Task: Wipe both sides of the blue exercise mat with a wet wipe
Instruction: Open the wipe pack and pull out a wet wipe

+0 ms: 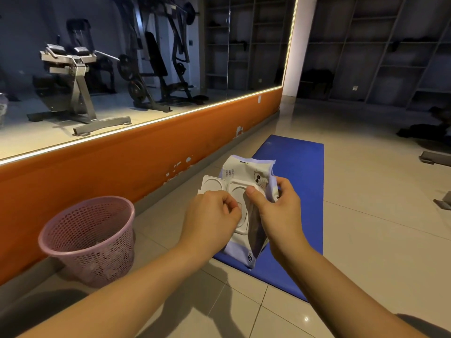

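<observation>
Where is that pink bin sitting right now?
In the head view, the pink mesh bin stands on the floor at lower left, beside the orange wall, left of the left hand and blue mat.

The mat (300, 172) was a plain, solid royal blue. The wipe pack (246, 172) was white with pale lilac edges and a little grey cartoon doodle, and its flip lid (213, 185) was plain white. The basket (97, 259) was dusty pink in an open lattice mesh. The wall band (97, 172) was bright orange with white chipped patches, and the floor (378, 228) was glossy beige tile with thin grout lines.
</observation>
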